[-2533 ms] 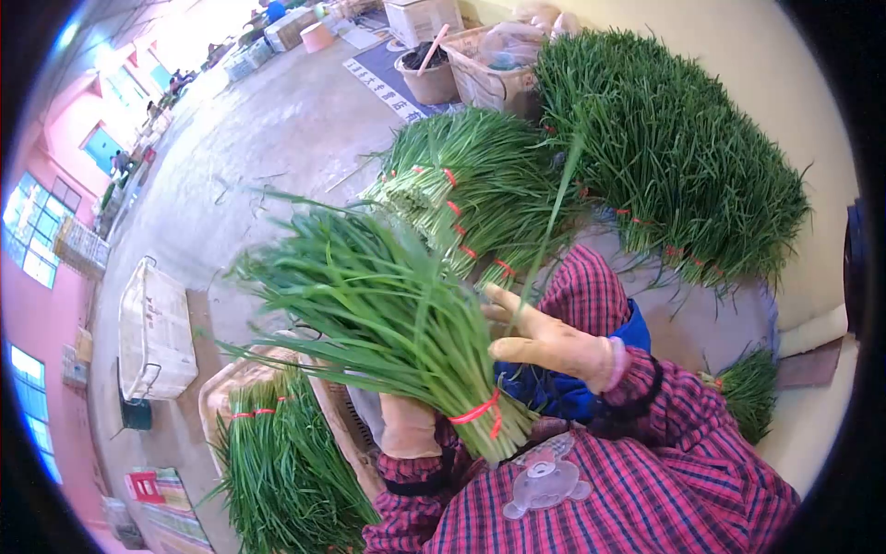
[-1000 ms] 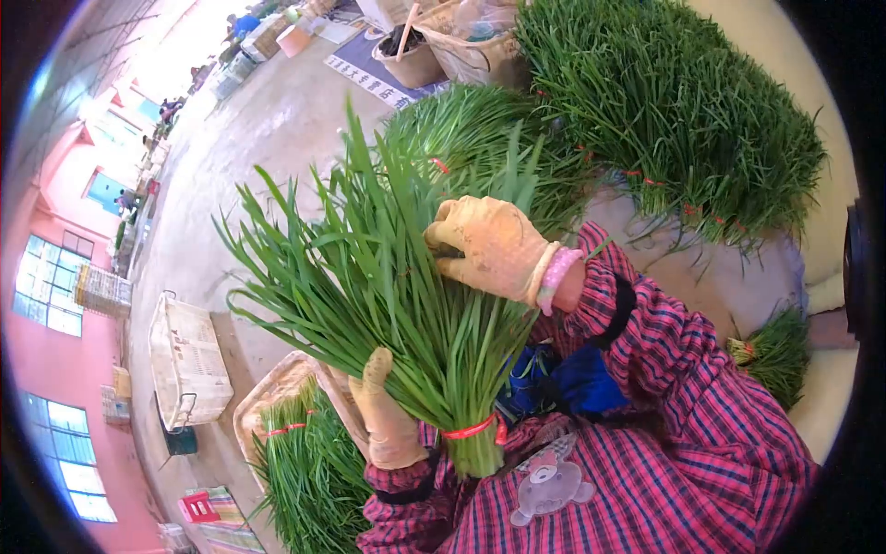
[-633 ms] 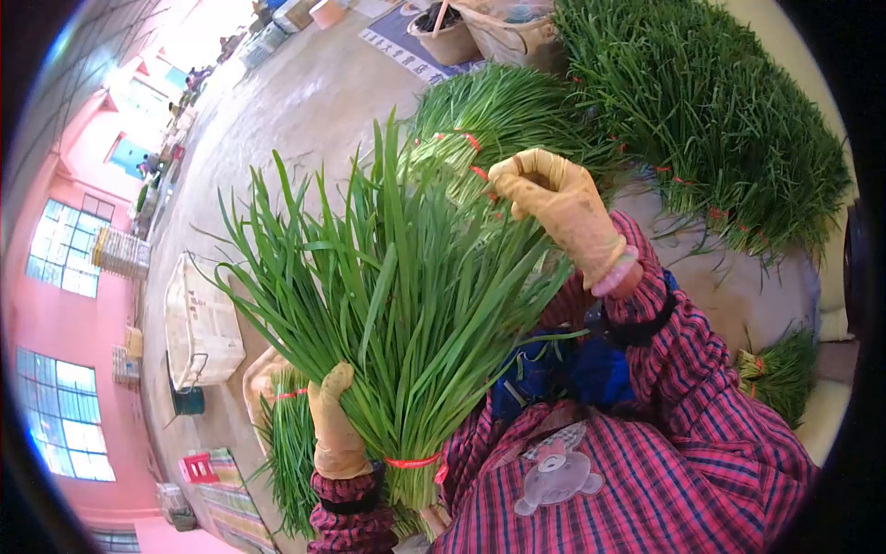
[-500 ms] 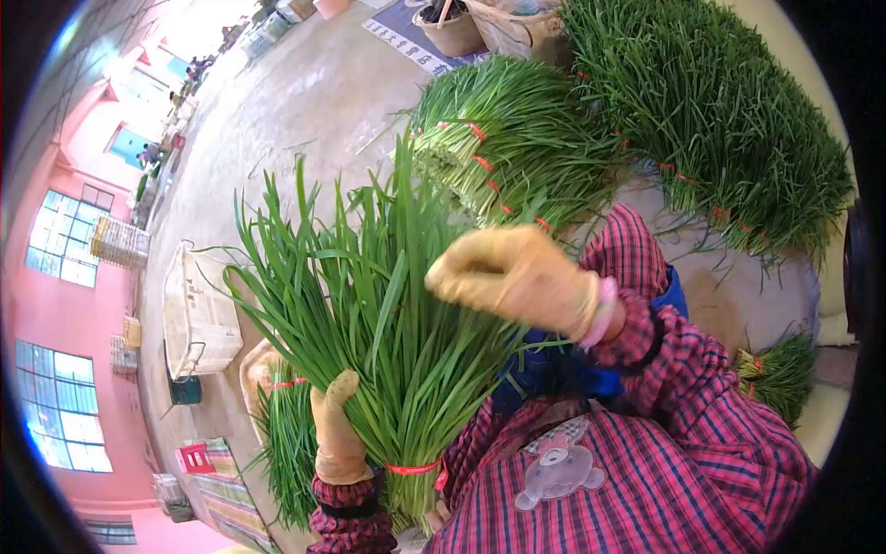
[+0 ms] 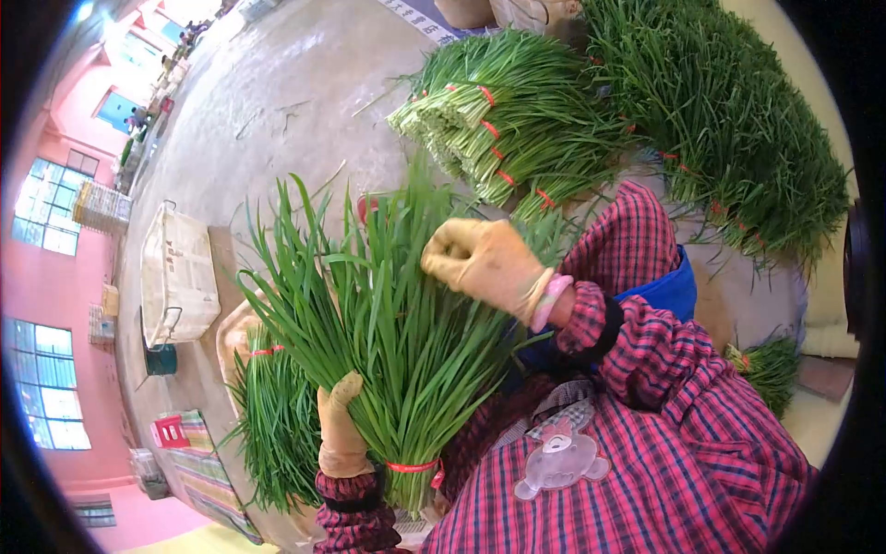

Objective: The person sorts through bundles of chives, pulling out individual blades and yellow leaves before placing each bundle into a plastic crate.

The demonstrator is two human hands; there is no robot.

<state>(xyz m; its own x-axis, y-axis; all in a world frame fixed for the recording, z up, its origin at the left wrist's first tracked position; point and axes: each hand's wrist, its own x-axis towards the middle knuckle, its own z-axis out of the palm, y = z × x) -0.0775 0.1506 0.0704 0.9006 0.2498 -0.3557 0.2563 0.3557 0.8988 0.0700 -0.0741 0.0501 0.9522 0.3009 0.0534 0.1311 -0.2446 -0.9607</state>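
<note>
A bunch of garlic chives, tied near its base with a red band, stands with its leaves fanned upward in front of me. My left hand, in a tan rubber glove, is closed against the lower left side of the bunch, thumb up; its other fingers are hidden behind the leaves. At the upper right of the leaves is my right hand, gloved alike, with curled fingers pinched together. Whatever is between those fingertips cannot be made out. Another banded bunch lies left of my left hand.
Stacked banded bunches lie ahead, beside a larger pile of chives on the right. A small bunch lies by my right side. On the left are a white crate and a red basket on the floor.
My right hand has moved slightly down and left beside the leaves, its fingers still curled. My left hand keeps its hold on the bunch. The view has shifted a little.
</note>
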